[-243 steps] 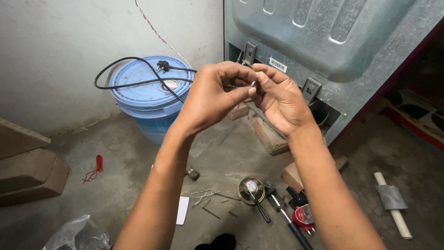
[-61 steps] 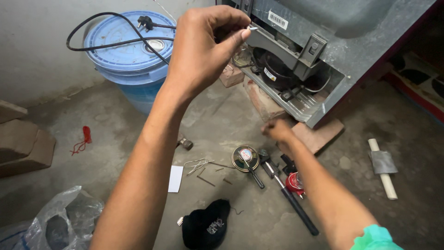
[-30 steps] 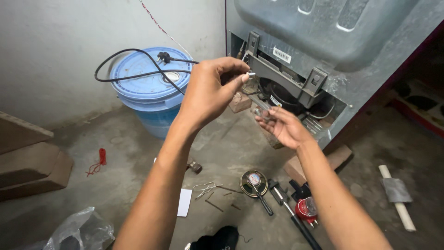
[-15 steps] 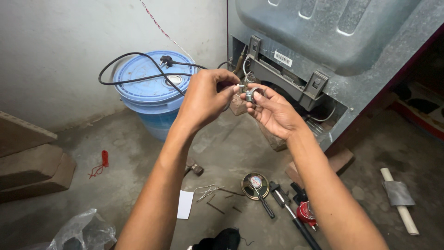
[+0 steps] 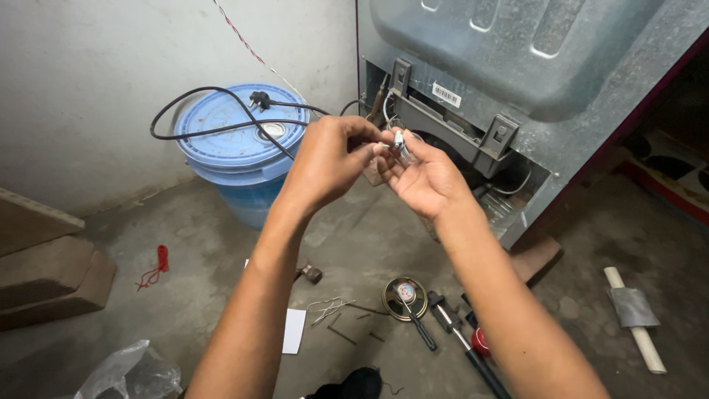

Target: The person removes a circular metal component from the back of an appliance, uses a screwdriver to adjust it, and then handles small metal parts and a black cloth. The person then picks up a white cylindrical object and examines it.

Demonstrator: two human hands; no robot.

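Observation:
My left hand (image 5: 329, 157) and my right hand (image 5: 422, 176) meet in front of the open back of a grey refrigerator (image 5: 532, 66). Both hands pinch a small metal part (image 5: 399, 141) with thin wires between their fingertips. The left hand's thumb and fingers close on it from the left. The right hand lies palm up under it, fingers curled around it. The compressor bay (image 5: 473, 159) of the refrigerator sits right behind the hands.
A blue lidded bucket (image 5: 244, 148) with a black power cord (image 5: 214, 125) on top stands by the wall. On the concrete floor lie a round gauge (image 5: 404, 297), screwdrivers (image 5: 450, 329), wire scraps (image 5: 329, 307), white paper (image 5: 294, 330), a red clip (image 5: 156, 264), a taped pipe (image 5: 634, 318), bricks (image 5: 44, 273) and a plastic bag (image 5: 129, 373).
The right hand reached down to the floor tools, then rose back. It has now joined the left hand on the small part, and the view has steadied.

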